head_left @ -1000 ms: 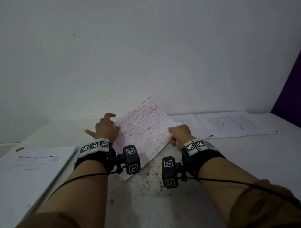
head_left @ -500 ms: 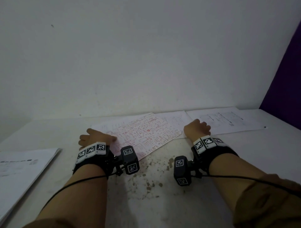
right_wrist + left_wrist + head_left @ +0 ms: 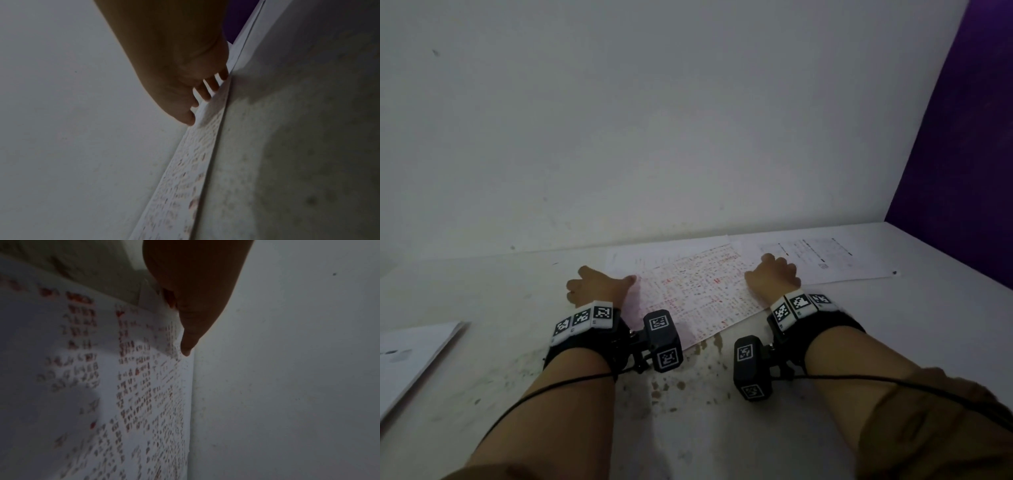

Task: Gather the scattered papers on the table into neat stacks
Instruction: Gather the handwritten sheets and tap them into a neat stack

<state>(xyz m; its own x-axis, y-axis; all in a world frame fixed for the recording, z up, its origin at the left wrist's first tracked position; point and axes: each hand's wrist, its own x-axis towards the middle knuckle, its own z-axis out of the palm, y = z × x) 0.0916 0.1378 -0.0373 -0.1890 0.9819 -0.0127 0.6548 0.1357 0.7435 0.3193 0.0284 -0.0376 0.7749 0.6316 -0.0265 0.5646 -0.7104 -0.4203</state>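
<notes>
- A plain pale wall rises behind a white desk, with a purple panel closing off the far right corner.
- The near middle of the desk is stained with brownish specks.
- A sheet covered in red writing lies flat near the far edge of the desk, turned at a slant, between the two hands.
- It rests partly on top of a paler sheet whose far edge runs along the wall.
- Another printed sheet lies toward the far right corner, its left part tucked under the red-written one.
- A further stack of white papers sits at the left edge of the desk, well apart from the others.
- The left hand rests at the left edge of the red-written sheet; the left wrist view shows its thumb lying straight along that edge, touching it. The other fingers look curled under, and I cannot tell whether this grip is clamped on the paper.
- The right hand is down on the sheet's right edge; the right wrist view shows its fingertips spread apart and pressing on the paper, not curled round it.
- Both wrists carry black bands with square marker tags, and thin black cables run back along the forearms.
</notes>
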